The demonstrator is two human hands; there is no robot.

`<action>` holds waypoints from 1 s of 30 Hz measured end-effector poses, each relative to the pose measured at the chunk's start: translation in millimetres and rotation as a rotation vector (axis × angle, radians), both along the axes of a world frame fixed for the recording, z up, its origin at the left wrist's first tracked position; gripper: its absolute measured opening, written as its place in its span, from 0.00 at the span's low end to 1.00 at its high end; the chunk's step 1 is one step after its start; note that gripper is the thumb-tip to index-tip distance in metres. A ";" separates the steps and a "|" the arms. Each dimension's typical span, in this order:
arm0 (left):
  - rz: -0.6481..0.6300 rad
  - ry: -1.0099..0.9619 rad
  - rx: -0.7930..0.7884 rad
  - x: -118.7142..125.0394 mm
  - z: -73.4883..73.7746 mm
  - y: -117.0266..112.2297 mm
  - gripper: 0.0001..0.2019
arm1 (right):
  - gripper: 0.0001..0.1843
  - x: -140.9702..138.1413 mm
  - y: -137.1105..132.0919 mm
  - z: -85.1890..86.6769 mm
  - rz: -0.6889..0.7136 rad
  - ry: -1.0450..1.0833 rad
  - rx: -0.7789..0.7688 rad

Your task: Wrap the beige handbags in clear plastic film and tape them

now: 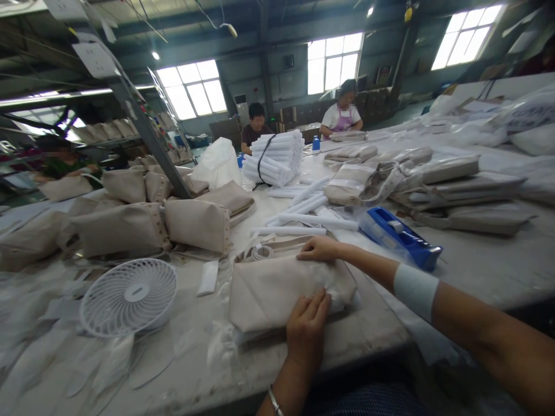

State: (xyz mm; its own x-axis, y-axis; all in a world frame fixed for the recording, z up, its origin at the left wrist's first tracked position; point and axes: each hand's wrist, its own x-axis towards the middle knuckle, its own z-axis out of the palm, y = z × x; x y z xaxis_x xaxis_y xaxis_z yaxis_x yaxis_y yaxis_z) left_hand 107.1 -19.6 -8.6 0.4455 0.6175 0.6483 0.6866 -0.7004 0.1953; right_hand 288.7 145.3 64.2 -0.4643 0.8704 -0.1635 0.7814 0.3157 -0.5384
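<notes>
A beige handbag (264,294) lies in front of me near the table's front edge, with a clear plastic wrap showing on its right part and under it. My left hand (307,323) rests flat on the near right side of the bag, fingers stretched out. At the bag's top edge, my right hand (321,248) has its fingers bent over the rim and gripping it. A coiled pale strap (262,251) sits at the bag's upper left. White foam tubes (303,221) lie just behind it.
A white fan (130,297) and a small white packet (208,278) are to the left, before several beige bags (121,228). A blue tape dispenser (399,237) stands right, near stacked wrapped bags (459,193). Behind is a strapped tube bundle (275,157). Co-workers (342,118) sit beyond.
</notes>
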 end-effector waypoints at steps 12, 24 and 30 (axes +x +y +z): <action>0.006 0.010 0.044 1.0 -2.9 1.5 0.20 | 0.20 -7.0 -10.6 -9.8 0.014 0.103 0.197; -0.003 0.026 0.036 1.2 -0.9 0.3 0.22 | 0.17 27.7 -78.6 6.1 -0.162 0.250 0.539; 0.000 0.031 0.052 1.1 -1.4 0.2 0.22 | 0.22 39.9 -129.0 -26.3 0.148 0.040 0.628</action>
State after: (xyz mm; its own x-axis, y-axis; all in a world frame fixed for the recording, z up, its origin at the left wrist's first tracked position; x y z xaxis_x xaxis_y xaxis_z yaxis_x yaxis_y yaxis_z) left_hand 108.3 -19.4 -10.0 0.4657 0.5832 0.6656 0.6916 -0.7091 0.1375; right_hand 328.5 16.3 37.9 -0.5823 0.7208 0.3760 0.6882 0.6833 -0.2439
